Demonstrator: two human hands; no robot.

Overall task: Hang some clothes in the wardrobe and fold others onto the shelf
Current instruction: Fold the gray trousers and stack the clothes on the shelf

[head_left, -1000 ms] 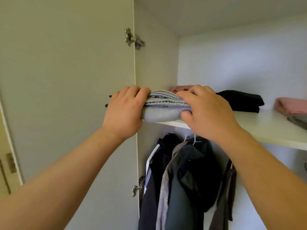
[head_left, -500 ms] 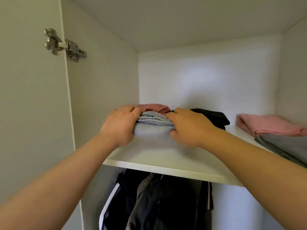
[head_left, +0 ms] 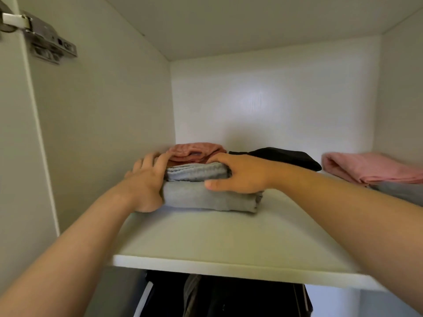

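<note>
Head view. Finds the folded grey bundle (head_left: 206, 197) no longer at the front lip of the shelf (head_left: 229, 243) as a second ago, but pushed well inward toward 12 o'clock. Sets it flat just in front of a rust-red garment (head_left: 196, 152), with a black garment (head_left: 281, 156) at its 2 o'clock and a pink garment (head_left: 370, 168) at 3 o'clock. Cups the bundle's 9 o'clock end with the left hand (head_left: 146, 179), fingers curled over the upper layers. Clamps the 3 o'clock side with the right hand (head_left: 242, 175), fingers on top, thumb against the front fold. Probably means one more piece stowed, with only the letting go left. Shows hanging clothes (head_left: 229, 298) below, at 6 o'clock.
</note>
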